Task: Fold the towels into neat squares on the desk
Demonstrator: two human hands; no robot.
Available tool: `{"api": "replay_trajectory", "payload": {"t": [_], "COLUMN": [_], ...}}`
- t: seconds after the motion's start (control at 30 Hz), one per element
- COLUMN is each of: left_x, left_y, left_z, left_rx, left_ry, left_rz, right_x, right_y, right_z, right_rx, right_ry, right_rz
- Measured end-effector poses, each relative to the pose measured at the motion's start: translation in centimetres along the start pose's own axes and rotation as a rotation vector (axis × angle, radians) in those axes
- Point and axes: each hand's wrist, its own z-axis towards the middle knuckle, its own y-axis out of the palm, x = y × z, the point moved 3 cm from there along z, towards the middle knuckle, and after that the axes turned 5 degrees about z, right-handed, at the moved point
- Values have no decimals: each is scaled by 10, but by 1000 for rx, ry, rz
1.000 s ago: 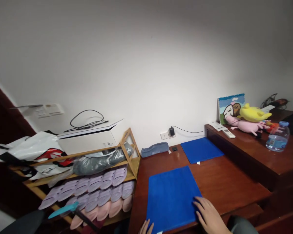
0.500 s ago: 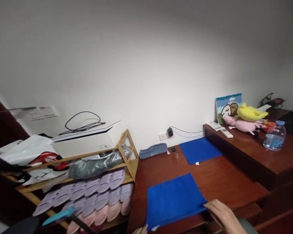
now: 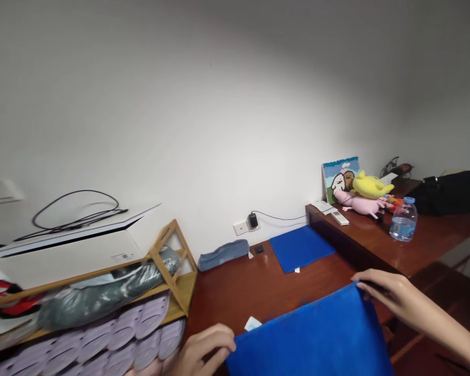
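A bright blue cloth [image 3: 313, 339] hangs lifted off the dark wooden table [image 3: 235, 290], stretched between both hands. My left hand [image 3: 203, 349] pinches its upper left corner, where a small white tag [image 3: 253, 324] sticks up. My right hand [image 3: 391, 297] grips the upper right corner, fingers closed over the edge. A second blue cloth [image 3: 301, 246] lies folded flat further back on the table, near the wall.
A wooden shoe rack [image 3: 102, 313] with several pale purple slippers stands at the left, a white box [image 3: 62, 250] and black cable on top. A grey pouch [image 3: 223, 254], wall socket with charger [image 3: 252, 221], raised shelf with plush toys [image 3: 364, 193] and water bottle [image 3: 403, 219] lie behind.
The blue cloth lay flat on the table, then both hands took its corners and raised it. The view swung to the right.
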Motion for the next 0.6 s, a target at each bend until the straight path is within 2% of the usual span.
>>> {"api": "replay_trajectory", "payload": {"t": [0.03,0.07,0.1,0.13,0.2,0.3,0.43,0.5,0.6], "left_x": [15,27,37,42,44,34,21,17,11], "left_y": [9,17,27,37,59,88,113,127,161], "left_z": [22,45,68,90,135,201,279,303,314], "left_rx": [-171,-264,-335,-349,-305,-199,49,156,199], "left_ry": [23,18,16,-6,-36,-36,-41,-41,-18], "left_rz": [-179,-319,-435,-511,-580,-616,-605,-562,-455], "right_x": [11,25,40,58,94,143,184,201,236], "right_y": [-3,-4,-4,-3,-1,-1,-11,-13,0], "right_z": [6,14,25,39,73,138,221,246,255], "right_rx": [-12,-24,-38,-48,-54,-17,157,269,334], "right_ry": [16,36,57,77,106,115,120,123,168], "right_rz": [6,9,8,0,-40,-118,-167,-170,-197]}}
